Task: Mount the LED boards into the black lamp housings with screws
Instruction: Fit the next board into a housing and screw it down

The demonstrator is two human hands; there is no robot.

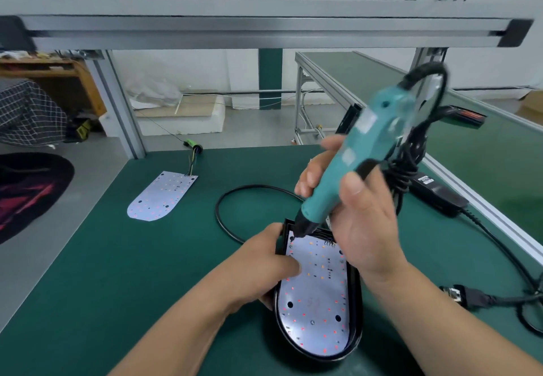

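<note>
Two hands on one job, seen from the head camera. Near the front edge of the tabletop (117, 258), right of its middle: black lamp housing (354, 302) lying flat, LED board (314, 296) seated inside it.

Right hand (361, 223) wrapped round the teal electric screwdriver (346, 164), fingers curled on the barrel. Bit down at the board's far left corner, tool leaning toward the far right. Left hand (264, 261) gripping the housing's left rim, fingers curled round the wall, thumb pressing on the board. Screw itself too small to make out.

Judged best:
- Bring the driver upright over the hole before driving.
- Hold the board pinned with the thumb to keep the holes lined up.
- Press lightly and stop once seated, to avoid skipping off and scarring the board.
- Mind the bundled cord (411, 164) hanging off the tool.

Spare LED board (161, 196) lying bare toward the far left corner, wires trailing from its far end, well apart from the housing.
</note>
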